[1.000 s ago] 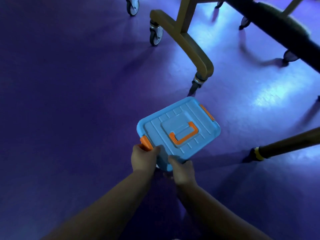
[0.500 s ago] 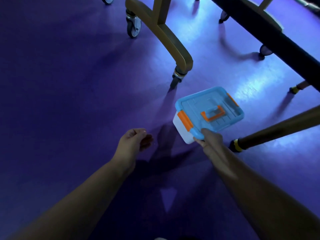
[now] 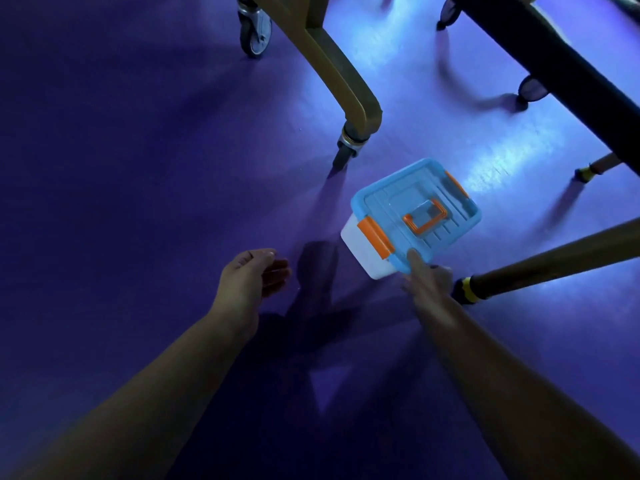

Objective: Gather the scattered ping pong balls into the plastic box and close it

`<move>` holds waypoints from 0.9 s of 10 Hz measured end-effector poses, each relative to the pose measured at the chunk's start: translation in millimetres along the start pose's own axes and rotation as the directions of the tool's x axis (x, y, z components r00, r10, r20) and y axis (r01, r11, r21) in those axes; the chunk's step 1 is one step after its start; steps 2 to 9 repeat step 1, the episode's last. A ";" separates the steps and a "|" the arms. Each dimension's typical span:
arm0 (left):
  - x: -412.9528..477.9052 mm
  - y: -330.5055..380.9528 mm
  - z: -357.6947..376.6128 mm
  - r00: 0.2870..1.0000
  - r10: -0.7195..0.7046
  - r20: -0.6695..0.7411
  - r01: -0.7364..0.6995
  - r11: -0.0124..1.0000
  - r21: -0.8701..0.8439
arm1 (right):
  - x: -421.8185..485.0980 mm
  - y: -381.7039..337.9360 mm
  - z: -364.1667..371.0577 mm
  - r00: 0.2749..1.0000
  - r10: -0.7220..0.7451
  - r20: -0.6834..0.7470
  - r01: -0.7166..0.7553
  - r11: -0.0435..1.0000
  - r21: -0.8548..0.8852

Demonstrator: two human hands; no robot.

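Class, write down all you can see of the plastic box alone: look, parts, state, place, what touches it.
The plastic box has a white body under a ribbed blue lid, which is on. One orange clasp is folded down on the near-left side, another on the far side; an orange handle lies flat on top. It sits cornerwise low over the purple floor; whether it rests there is unclear. The right hand grips its near corner, thumb on the lid.
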State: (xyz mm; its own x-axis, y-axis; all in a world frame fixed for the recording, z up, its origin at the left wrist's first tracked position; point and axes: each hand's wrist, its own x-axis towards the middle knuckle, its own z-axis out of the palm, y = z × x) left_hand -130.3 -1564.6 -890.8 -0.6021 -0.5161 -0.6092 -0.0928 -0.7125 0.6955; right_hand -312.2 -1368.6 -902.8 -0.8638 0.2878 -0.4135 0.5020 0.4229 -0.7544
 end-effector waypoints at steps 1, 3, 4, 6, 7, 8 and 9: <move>5.2 7.5 -2.2 1.000 0.018 -0.010 -0.018 1.000 0.001 | -26.6 13.5 13.6 0.920 -0.336 -0.201 0.257 0.905 -0.338; 5.2 7.5 -2.2 1.000 0.018 -0.010 -0.018 1.000 0.001 | -26.6 13.5 13.6 0.920 -0.336 -0.201 0.257 0.905 -0.338; 5.2 7.5 -2.2 1.000 0.018 -0.010 -0.018 1.000 0.001 | -26.6 13.5 13.6 0.920 -0.336 -0.201 0.257 0.905 -0.338; 5.2 7.5 -2.2 1.000 0.018 -0.010 -0.018 1.000 0.001 | -26.6 13.5 13.6 0.920 -0.336 -0.201 0.257 0.905 -0.338; 5.2 7.5 -2.2 1.000 0.018 -0.010 -0.018 1.000 0.001 | -26.6 13.5 13.6 0.920 -0.336 -0.201 0.257 0.905 -0.338; 5.2 7.5 -2.2 1.000 0.018 -0.010 -0.018 1.000 0.001 | -26.6 13.5 13.6 0.920 -0.336 -0.201 0.257 0.905 -0.338; 5.2 7.5 -2.2 1.000 0.018 -0.010 -0.018 1.000 0.001 | -26.6 13.5 13.6 0.920 -0.336 -0.201 0.257 0.905 -0.338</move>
